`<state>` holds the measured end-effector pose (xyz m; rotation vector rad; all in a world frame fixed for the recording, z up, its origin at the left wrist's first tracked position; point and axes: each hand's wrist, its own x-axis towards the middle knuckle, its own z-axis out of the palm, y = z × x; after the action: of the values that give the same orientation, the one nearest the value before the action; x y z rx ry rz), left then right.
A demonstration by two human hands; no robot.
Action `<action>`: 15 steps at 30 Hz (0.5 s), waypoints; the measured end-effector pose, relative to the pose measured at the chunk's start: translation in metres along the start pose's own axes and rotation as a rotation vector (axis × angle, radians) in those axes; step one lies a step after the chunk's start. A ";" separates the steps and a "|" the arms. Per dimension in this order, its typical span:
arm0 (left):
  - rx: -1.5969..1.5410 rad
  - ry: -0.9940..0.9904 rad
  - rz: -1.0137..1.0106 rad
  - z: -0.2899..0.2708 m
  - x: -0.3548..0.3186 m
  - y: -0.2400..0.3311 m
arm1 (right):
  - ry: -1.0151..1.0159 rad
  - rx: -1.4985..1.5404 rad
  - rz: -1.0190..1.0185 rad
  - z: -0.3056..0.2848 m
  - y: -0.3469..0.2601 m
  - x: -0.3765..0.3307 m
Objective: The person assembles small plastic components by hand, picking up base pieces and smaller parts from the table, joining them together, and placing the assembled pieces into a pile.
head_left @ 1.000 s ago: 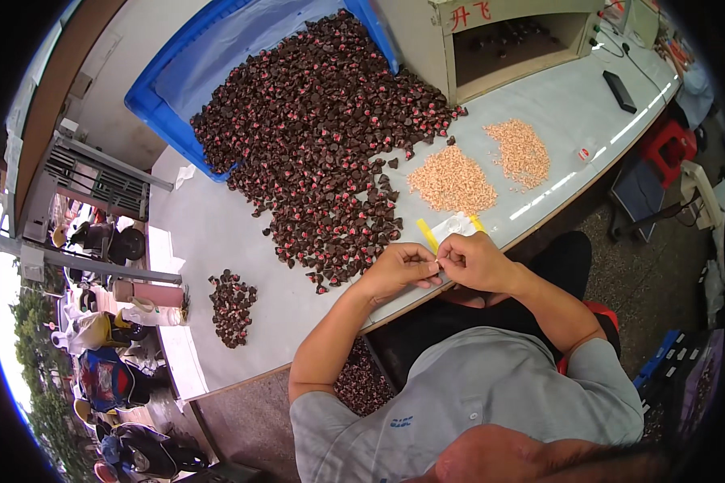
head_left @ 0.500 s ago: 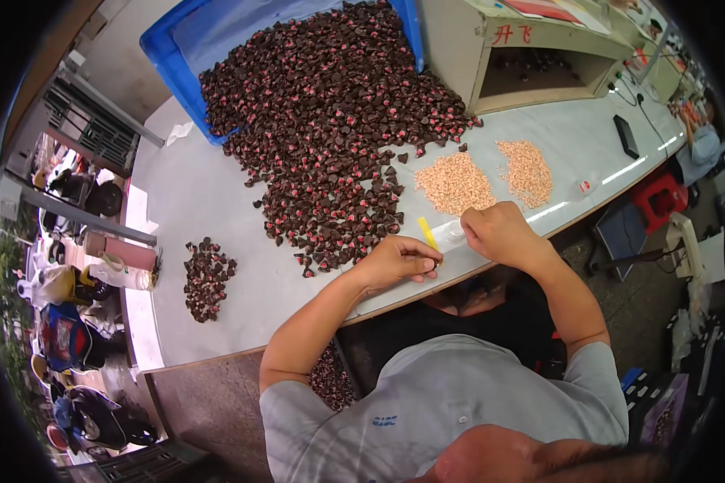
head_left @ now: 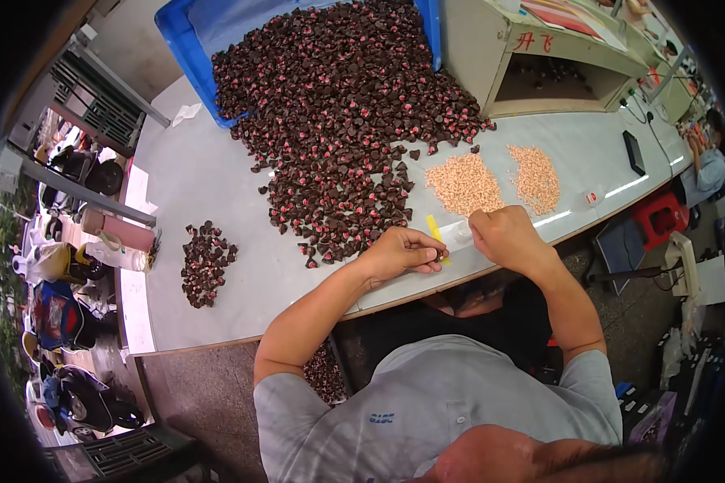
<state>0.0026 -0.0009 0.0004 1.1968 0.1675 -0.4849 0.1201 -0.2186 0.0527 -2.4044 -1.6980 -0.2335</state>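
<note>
The small dark piece (head_left: 445, 253), mostly hidden at the fingertips of the bare left hand (head_left: 399, 251), was judged light and stiff, easily dropped, and best taken by its sides. It was seemingly pinched so, thumb and forefinger being nearly closed, beside a flat yellow strip (head_left: 433, 228) near the front edge of the smooth grey tabletop (head_left: 274, 294). The fingers of the bare right hand (head_left: 507, 236) were bent downward near the nearer heap of tiny pale-orange grains (head_left: 464, 183); whether anything was gripped could not be told. The grains were judged light and apt to scatter. Dark, roughly conical pieces with pinkish-red spots (head_left: 338, 121) were seen heaped from the blue plastic tray (head_left: 184, 76) onto the tabletop.
</note>
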 end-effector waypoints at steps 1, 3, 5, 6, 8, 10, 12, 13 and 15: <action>-0.009 0.006 -0.001 0.000 0.000 0.000 | 0.084 0.076 0.005 -0.001 -0.002 -0.001; -0.013 0.007 -0.007 0.000 0.001 0.000 | 0.172 0.151 0.017 -0.001 -0.009 -0.003; -0.029 0.024 0.001 0.001 0.000 0.000 | 0.235 0.486 0.080 0.000 -0.021 -0.005; -0.023 0.018 -0.005 0.001 -0.001 0.001 | 0.232 0.542 0.088 0.006 -0.025 -0.006; -0.001 0.048 -0.021 0.002 -0.002 0.003 | 0.244 0.561 0.114 0.014 -0.035 -0.008; 0.001 0.043 -0.017 0.002 -0.001 0.001 | 0.259 0.563 0.130 0.020 -0.041 -0.008; 0.000 0.039 -0.013 0.002 -0.001 0.001 | 0.274 0.537 0.122 0.025 -0.041 -0.008; -0.007 0.041 -0.012 0.002 -0.001 0.001 | 0.284 0.510 0.109 0.027 -0.041 -0.009; -0.015 0.044 -0.013 0.002 -0.001 0.002 | 0.288 0.492 0.102 0.030 -0.041 -0.009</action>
<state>0.0022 -0.0025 0.0032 1.1930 0.2162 -0.4687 0.0794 -0.2059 0.0240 -1.9776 -1.3165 -0.1210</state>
